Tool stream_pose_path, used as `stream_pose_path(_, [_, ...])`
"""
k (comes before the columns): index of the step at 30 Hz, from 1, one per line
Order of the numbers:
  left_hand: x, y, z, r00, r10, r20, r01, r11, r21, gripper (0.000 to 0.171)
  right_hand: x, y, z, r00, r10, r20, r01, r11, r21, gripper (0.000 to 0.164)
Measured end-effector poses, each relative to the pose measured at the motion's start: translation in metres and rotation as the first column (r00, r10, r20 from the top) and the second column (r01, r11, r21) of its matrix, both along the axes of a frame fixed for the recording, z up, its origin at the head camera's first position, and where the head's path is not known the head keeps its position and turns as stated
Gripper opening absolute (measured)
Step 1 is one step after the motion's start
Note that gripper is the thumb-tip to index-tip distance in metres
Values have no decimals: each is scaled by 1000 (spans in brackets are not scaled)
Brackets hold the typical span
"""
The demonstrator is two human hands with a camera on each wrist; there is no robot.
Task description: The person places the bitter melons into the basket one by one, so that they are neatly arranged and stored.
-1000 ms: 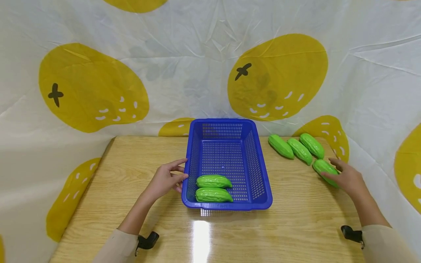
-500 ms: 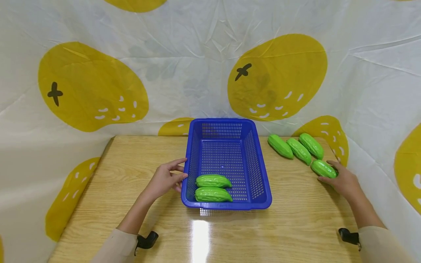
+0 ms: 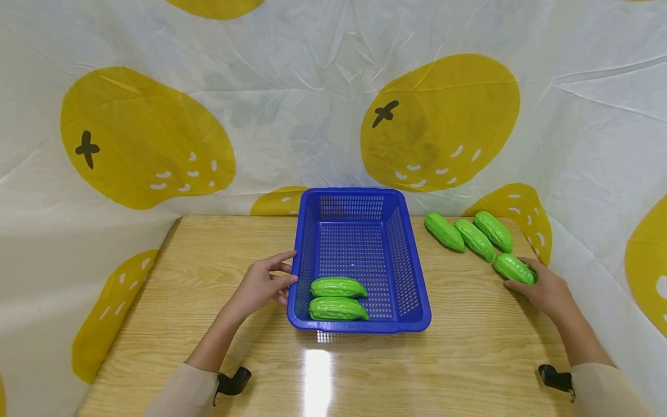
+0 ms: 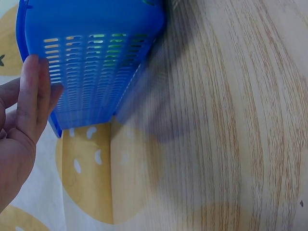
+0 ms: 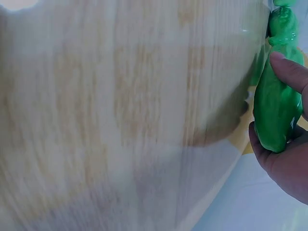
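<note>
Right hand [image 3: 547, 289] grips a gourd [image 3: 510, 268]; left hand [image 3: 260, 284] touches the basket [image 3: 359, 328]

From my end, the gripped gourd is near the right edge of the table [image 3: 458, 359], and I cannot tell whether its weight is on the wood. Just past its far end lie three more gourds: a left one [image 3: 444, 233], a middle one [image 3: 474, 238] and a right one [image 3: 494, 230]. The middle one's tip comes right up to the gripped gourd; I can't make out whether they touch. A patterned cloth [image 3: 292, 52] rises behind the table and close along the right hand's outer side. The basket's right wall stands between that hand and two gourds inside: a front one [image 3: 339, 308] and a rear one [image 3: 339, 286], side by side at the near left corner.

I see the right thumb and fingers pinching the gourd from both sides. The left hand grasps nothing, its fingers extended and their tips against the basket's left rim.

The basket is blue, plastic-looking and rectangular, slotted all over, with flared walls and a smooth solid rim. The gourds are glossy bright green, long and tapered, with bumpy, ridged skin. The table shows pale wood grain with a shiny finish, catching a white glare [image 3: 318, 382] up front. The cloth is creased, white with big yellow fruit shapes.
</note>
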State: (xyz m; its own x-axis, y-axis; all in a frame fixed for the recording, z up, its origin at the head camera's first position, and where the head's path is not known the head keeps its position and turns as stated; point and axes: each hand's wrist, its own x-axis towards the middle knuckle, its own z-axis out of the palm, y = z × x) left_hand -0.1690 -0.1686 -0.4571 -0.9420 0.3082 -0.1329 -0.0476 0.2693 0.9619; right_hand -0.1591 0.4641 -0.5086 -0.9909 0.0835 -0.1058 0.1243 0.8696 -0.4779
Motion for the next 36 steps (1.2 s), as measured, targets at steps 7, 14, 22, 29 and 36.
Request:
stream_pose_path(7, [0, 0, 0, 1000, -5, -9, 5, 1000, -11, 60, 3, -5, 14, 1000, 20, -21, -21, 1000, -15, 85])
stream_pose_path(14, [0, -1, -1, 1000, -9, -15, 8, 1000, -4, 59, -1, -18, 29, 989, 72, -127, -72, 997, 1, 73])
stream_pose_path(22, [1, 0, 0, 1000, -10, -16, 10, 1000, -3, 60, -11, -47, 55, 972, 146, -183, -151, 988, -14, 73])
stream_pose_path(29, [1, 0, 0, 1000, -12, -15, 12, 1000, -3, 60, -21, -73, 70, 951, 209, -228, -220, 975, -27, 72])
stream_pose_path(36, [2, 1, 2, 1000, -10, -14, 9, 1000, -7, 60, -30, -95, 83, 935, 253, -250, -264, 965, -11, 71])
